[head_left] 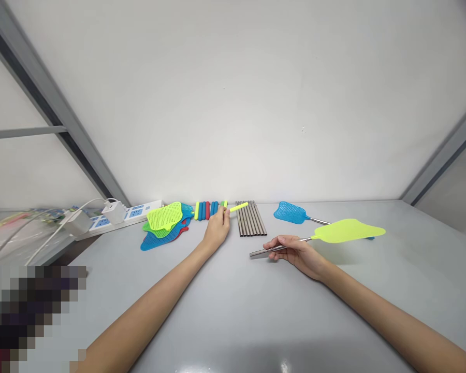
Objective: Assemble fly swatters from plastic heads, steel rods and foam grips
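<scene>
My right hand (291, 251) is closed around the metal rod of a yellow-green fly swatter (345, 231), its head pointing right and the bare rod end left. Between the fingers of my left hand (218, 228) is a yellow-green handle grip (239, 206), sticking out to the right. Beside that hand lies a row of coloured handle grips (207, 210), partly hidden by it. Several metal tubes (251, 219) lie side by side between my hands. A blue fly swatter (290, 212) with a metal rod lies behind the yellow-green one.
Loose swatter heads (163, 216) in yellow-green, green, blue and red are stacked at the left. A white power strip (120, 220) with plugged-in chargers and cables stands beyond them. A white wall (233, 103) closes off the back of the grey table (233, 311).
</scene>
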Available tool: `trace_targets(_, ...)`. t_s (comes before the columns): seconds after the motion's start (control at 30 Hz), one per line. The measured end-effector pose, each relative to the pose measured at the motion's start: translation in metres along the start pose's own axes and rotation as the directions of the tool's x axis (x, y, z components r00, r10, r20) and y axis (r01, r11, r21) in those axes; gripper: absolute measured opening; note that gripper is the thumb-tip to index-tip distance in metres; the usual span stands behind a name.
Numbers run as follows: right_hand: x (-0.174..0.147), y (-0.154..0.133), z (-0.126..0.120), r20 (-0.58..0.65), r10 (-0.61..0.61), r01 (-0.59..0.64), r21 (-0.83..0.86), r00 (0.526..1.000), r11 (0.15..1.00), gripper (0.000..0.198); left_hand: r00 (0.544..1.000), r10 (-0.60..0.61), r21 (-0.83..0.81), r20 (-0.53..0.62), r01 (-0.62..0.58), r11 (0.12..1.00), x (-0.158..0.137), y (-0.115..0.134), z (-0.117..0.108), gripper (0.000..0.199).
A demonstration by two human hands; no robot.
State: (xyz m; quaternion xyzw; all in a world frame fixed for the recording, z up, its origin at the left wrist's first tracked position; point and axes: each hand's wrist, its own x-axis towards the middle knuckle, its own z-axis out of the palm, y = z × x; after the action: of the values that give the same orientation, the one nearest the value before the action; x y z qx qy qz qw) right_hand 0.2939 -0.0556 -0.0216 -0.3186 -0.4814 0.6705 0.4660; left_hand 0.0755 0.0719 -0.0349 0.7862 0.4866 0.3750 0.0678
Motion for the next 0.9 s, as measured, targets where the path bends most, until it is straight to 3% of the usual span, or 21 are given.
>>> trace_targets(0.27,-0.0005,0.0008,0.0008,0.001,0.002,-0.002,-0.004,1.0,1.0,0.027,0.997,0.05,0.015,0.057,-0.05,0.999,0.0004,-0.0004,0.0006,0.02)
trace_targets(0.67,-0.0005,0.001,0.0009,0.013,-0.001,0.001,-0.003,1.0,1.0,0.026,0.997,-0.063,0.103,0.038,0.059,0.993,-0.0038,0.001,0.0021,0.019)
trace_targets(0.9,0.0002,0.0005,0.001,0.022,0.0,0.0,-0.004,1.0,1.0,0.028,0.998,-0.068,0.083,0.02,0.066,0.994,-0.0039,0.0009,0.0002,0.018)
